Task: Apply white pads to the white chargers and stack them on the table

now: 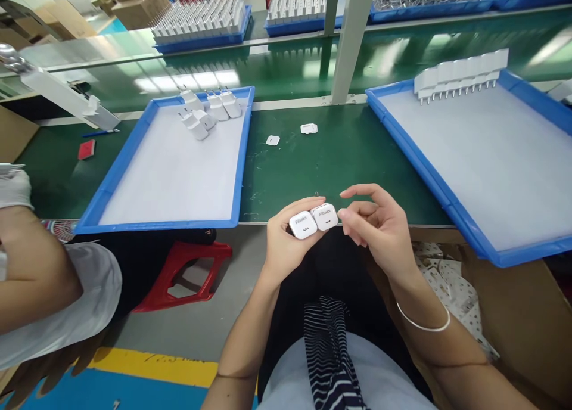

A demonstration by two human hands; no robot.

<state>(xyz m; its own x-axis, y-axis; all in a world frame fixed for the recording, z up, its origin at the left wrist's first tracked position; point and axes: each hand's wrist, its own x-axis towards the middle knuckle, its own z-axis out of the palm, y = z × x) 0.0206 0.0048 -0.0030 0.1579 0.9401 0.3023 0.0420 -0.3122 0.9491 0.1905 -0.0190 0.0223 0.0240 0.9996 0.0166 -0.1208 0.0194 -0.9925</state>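
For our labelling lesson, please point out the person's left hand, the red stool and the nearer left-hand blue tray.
Left hand (285, 243): head view, middle of hand.
Red stool (196, 250): head view, far edge.
Blue tray (170, 177): head view, bare white base.

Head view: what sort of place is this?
Likely a factory assembly line: a long green workbench, blue-rimmed trays of white plug adapters, and a gloved co-worker's hand at the same bench. The left hand holds two more adapters.
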